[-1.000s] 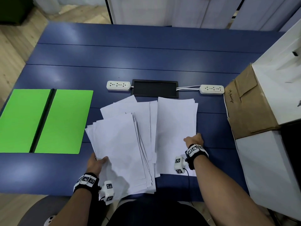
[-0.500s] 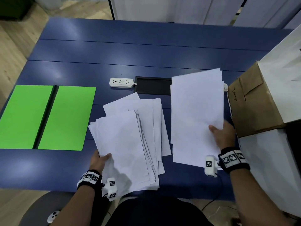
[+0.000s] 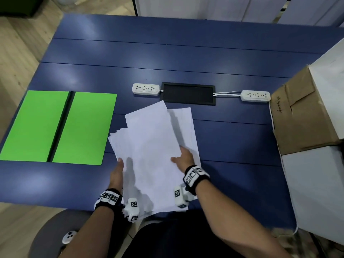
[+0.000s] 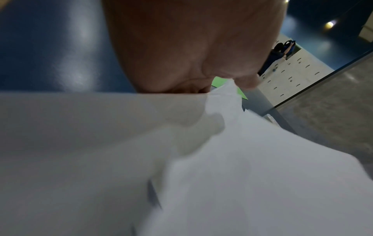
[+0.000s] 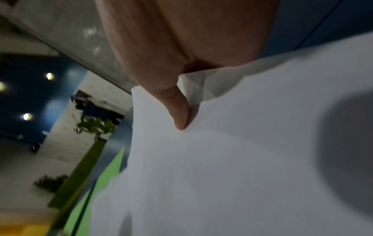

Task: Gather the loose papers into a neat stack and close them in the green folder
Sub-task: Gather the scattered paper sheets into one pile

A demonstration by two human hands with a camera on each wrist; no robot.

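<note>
Head view: papers (image 3: 152, 146) lie fanned in one rough pile on the near middle of the table (image 3: 186, 53), near edges hanging past the table's front edge.
Folder (image 3: 55, 127): open flat, green, left of the papers — near them, not touching, nothing inside it.
Left hand (image 3: 117, 174): at the pile's left edge; the left wrist view shows the thumb (image 4: 242, 76) over the sheets and the other fingers hidden beneath, so it looks clamped on the papers.
Right hand (image 3: 183, 158): at the pile's right side, thumb (image 5: 177, 110) pressed on the top sheet; fingers under the paper are hidden, but it reads as a pinch on the upper sheets.
Stage: gathering is under way; edges are not squared and nothing is in the folder yet.
Risk, slipping: the sheets are splayed at several angles — squeezing from the sides could buckle or crease them rather than line them up.
Risk, dropping: the overhang at the front edge could let loose lower sheets slide off toward the lap if the pile is lifted unevenly.
Risk, stragglers: the back sheets reach toward the black tray (image 3: 188, 93) and could be left behind.
Also present: two power strips (image 3: 146, 89), a cardboard box (image 3: 297, 118) at right.
</note>
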